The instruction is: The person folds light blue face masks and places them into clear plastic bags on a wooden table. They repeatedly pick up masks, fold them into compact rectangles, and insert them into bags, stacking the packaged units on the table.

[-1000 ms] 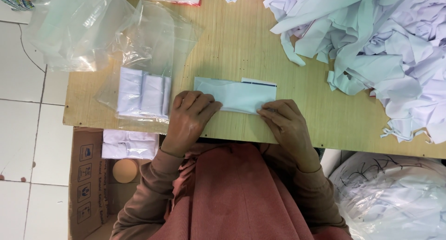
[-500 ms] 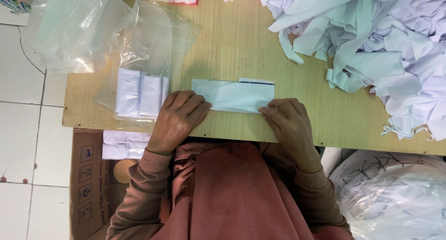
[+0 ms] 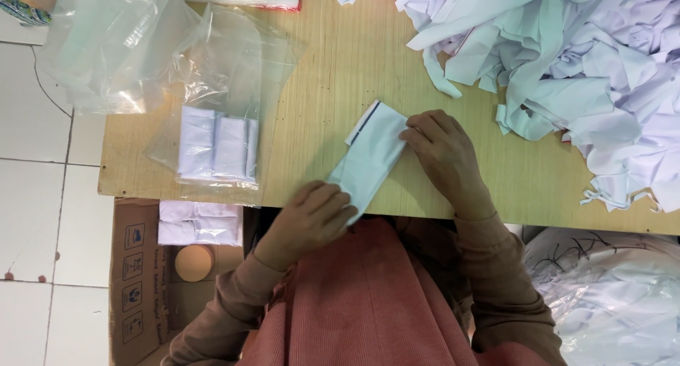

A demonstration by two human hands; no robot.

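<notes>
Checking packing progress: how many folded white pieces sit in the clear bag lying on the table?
3, side by side in the clear bag at the table's left edge; more may lie hidden beneath.

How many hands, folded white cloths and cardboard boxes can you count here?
Hands: 2, the left hand and the right hand, both on one cloth.
Folded white cloths: 3, one being held, one bundle in a clear bag, one bundle in the box.
Cardboard boxes: 1.
Total: 6. The loose white pile is not counted.
</notes>
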